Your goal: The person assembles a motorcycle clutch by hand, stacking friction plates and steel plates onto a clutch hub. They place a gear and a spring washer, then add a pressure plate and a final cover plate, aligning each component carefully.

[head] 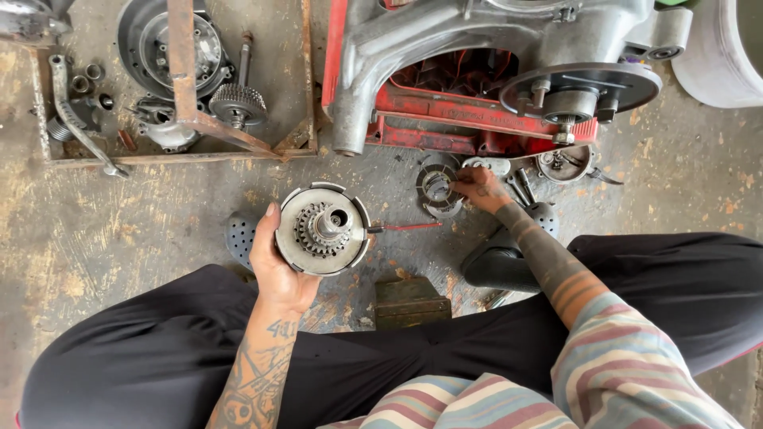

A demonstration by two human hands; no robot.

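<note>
left hand (274, 266): fingers wrapped round a round clutch assembly (322, 229) with a central gear, held above the lap | right hand (477, 189): fingertips pinching a slotted metal ring (437, 187) lying on the concrete floor (159, 214) | nearby: red screwdriver (409, 226) on floor between both parts; grey engine casing (477, 48) beyond

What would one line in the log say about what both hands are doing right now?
left hand: holds round clutch assembly | right hand: touches ring-shaped part on floor | engine casing ahead
</note>
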